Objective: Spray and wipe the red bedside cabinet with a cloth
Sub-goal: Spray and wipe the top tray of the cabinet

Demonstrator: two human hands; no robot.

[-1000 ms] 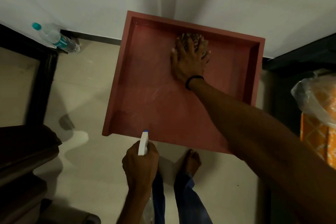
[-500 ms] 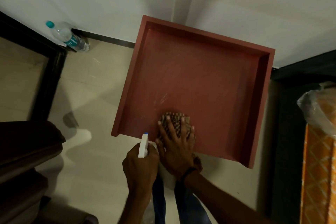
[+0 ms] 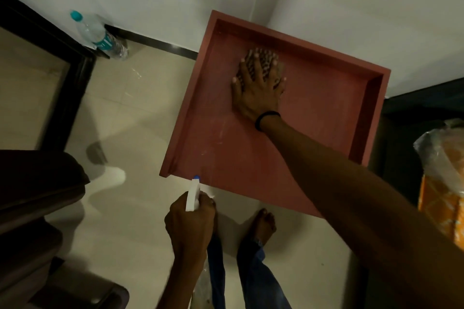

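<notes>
Our right hand (image 3: 256, 93) lies flat on the cloth (image 3: 262, 63) near the red cabinet (image 3: 326, 108) back wall, while our left hand (image 3: 190, 223) grips the spray bottle (image 3: 192, 194) at the front edge.

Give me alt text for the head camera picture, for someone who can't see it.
Seen from above, a person's right hand presses a patterned cloth flat on the far part of a red bedside cabinet top. The left hand holds a white spray bottle near the front edge. A plastic water bottle stands by the wall.
</notes>
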